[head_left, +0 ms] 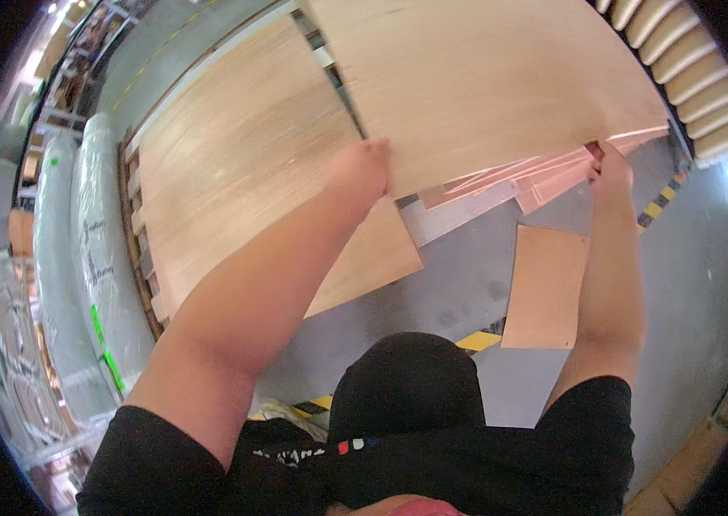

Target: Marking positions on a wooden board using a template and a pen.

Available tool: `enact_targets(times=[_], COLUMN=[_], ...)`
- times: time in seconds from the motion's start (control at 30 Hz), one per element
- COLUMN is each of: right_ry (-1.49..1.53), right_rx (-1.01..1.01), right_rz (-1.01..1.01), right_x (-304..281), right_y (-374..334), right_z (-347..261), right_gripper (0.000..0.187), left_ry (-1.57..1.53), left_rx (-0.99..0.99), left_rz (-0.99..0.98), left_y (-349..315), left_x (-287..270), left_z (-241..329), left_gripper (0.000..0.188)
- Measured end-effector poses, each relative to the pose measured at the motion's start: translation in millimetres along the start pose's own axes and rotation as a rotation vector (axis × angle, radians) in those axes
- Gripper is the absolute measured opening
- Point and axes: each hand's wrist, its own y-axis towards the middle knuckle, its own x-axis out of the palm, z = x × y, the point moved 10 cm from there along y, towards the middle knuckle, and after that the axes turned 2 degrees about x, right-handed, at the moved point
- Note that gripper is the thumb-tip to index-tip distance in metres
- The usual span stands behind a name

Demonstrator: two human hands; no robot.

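Observation:
A large plywood sheet [502,77] spans the upper middle and right, tilted over a stack of pinkish boards [545,176]. My left hand [362,172] is closed on the sheet's left edge near its near corner. Towards the right end of the near edge, my right hand [613,168] grips the same sheet from the front, its fingertips partly hidden. Another wide plywood sheet [243,163] lies flat to the left, under my left forearm, with a narrow gap between the two.
A small tan board [545,288] lies on the grey floor [459,297] beside yellow-black tape [478,341]. Plastic-wrapped rolls [106,249] stand at the left, near racks. Padded beige tubes [682,64] line the far right. A pallet edge [136,232] shows under the left sheet.

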Motion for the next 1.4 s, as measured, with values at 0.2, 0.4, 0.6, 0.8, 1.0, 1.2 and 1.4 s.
enact_targets(times=[0.2, 0.4, 0.6, 0.8, 1.0, 1.2, 1.4], right_ry=[-0.365, -1.027, -1.581, -1.843, -1.821, -1.454, -1.150], right_rx=[-0.254, -0.230, -0.629, -0.143, 0.299, 0.214, 0.621], right_rz=[-0.026, -0.192, -0.143, 0.402, 0.281, 0.151, 0.301], right_x=[-53.2, -80.4, -152.0, -291.4, -447.3, -438.5, -475.9], right_y=[-39.2, -151.8, -120.8, -49.6, -5.5, -6.1, -28.2], right_z=[59.5, 202.0, 236.4, 196.0, 244.5, 274.4, 347.8], right_gripper=[0.023, 0.021, 0.036, 0.073, 0.095, 0.094, 0.079], left_ry=[0.275, 0.800, 0.823, 0.896, 0.897, 0.918, 0.928], left_rx=[0.219, 0.272, 0.269, 0.112, 0.147, 0.164, 0.137], left_rz=[-0.470, -0.570, -0.446, -0.407, -0.238, -0.287, -0.314], left_y=[-58.4, -131.1, -179.4, -198.6, -194.2, -201.0, -202.1], left_x=[10.1, -29.0, -56.1, -36.4, -17.3, -39.6, -55.1], left_z=[7.9, -160.6, -201.4, -212.8, -220.4, -221.4, -222.4], left_gripper=[0.033, 0.025, 0.074, 0.096, 0.086, 0.081, 0.081])
